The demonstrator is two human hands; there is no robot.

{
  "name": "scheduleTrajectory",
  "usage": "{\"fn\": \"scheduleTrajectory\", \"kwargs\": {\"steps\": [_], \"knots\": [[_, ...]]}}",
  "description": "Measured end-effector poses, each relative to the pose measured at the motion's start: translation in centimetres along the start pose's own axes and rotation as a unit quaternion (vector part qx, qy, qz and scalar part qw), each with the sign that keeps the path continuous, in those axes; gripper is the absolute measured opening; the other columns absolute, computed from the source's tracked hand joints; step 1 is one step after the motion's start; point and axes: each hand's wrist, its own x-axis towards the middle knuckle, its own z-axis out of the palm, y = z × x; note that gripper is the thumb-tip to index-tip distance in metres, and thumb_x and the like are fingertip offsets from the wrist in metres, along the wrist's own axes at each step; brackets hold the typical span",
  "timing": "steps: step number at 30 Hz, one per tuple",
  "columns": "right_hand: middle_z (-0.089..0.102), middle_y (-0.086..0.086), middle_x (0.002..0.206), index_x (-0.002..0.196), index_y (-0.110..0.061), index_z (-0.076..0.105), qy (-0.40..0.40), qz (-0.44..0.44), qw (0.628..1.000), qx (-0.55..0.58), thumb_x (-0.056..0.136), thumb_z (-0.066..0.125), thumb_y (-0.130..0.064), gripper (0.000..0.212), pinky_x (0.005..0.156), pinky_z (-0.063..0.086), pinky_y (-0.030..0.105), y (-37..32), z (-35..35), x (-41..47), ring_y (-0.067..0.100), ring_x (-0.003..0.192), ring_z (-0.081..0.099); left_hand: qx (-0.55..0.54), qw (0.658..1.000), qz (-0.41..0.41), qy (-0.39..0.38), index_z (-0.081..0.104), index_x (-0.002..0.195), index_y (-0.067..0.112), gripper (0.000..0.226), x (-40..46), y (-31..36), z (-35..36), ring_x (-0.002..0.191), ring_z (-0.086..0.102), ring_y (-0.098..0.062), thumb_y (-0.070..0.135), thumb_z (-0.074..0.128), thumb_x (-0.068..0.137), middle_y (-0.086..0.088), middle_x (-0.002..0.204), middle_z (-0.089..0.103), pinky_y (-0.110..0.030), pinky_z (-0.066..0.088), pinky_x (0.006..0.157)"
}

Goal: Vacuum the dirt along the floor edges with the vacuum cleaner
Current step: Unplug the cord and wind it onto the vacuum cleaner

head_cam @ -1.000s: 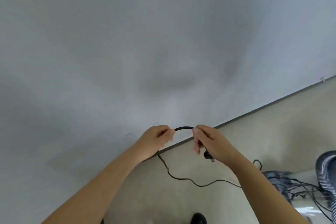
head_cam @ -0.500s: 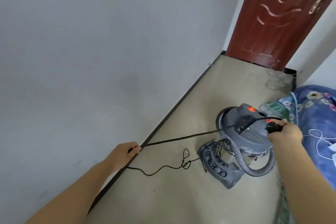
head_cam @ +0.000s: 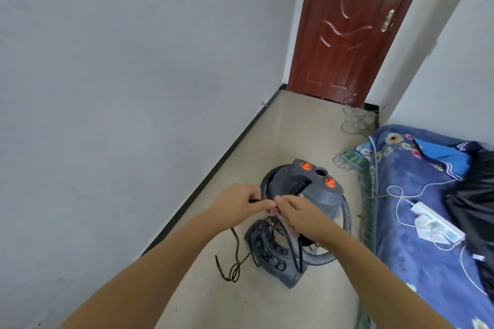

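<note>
A grey canister vacuum cleaner (head_cam: 315, 184) with orange knobs stands on the beige floor, its ribbed hose (head_cam: 344, 222) looped around it. Its black power cord (head_cam: 235, 248) trails in loose loops on the floor to the left of the vacuum. My left hand (head_cam: 240, 201) and my right hand (head_cam: 299, 212) meet in front of the vacuum, both pinching the cord between fingers and thumb. The cord's plug is hidden by my hands.
A black skirting strip (head_cam: 213, 168) runs along the grey wall (head_cam: 133, 88) on the left toward a red-brown door (head_cam: 352, 27). A bed with a blue floral cover (head_cam: 417, 195) stands close on the right, with a white power strip (head_cam: 438, 222) and cables on it.
My hands were spread apart with the cord stretched taut between them; now they have come together in front of the vacuum and the cord hangs slack. The view has tilted further toward the door.
</note>
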Motion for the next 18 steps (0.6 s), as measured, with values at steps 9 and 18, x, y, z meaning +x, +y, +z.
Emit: {"fn": "scheduleTrajectory", "kwargs": {"steps": [9, 18], "knots": [[0.020, -0.011, 0.040, 0.074, -0.013, 0.045, 0.335, 0.046, 0.841, 0.422, 0.103, 0.039, -0.025, 0.031, 0.033, 0.021, 0.014, 7.3, -16.6, -3.0, 0.006, 0.036, 0.011, -0.124, 0.974, -0.189, 0.016, 0.037, 0.058, 0.022, 0.046, -1.1, -9.6, 0.4, 0.052, 0.035, -0.009, 0.047, 0.058, 0.091, 0.009, 0.053, 0.034, -0.026, 0.035, 0.061], [0.056, -0.003, 0.046, 0.077, -0.014, 0.043, 0.339, 0.081, 0.819, 0.457, 0.106, 0.030, -0.020, 0.032, 0.036, 0.041, 0.016, 3.6, -10.1, 2.8, 0.008, 0.037, 0.053, 0.119, 0.988, -0.070, -0.071, 0.041, 0.063, 0.022, 0.042, 3.2, -0.7, 0.6, 0.064, 0.044, -0.017, 0.030, 0.034, 0.104, 0.004, 0.063, 0.044, -0.026, 0.032, 0.061]]}}
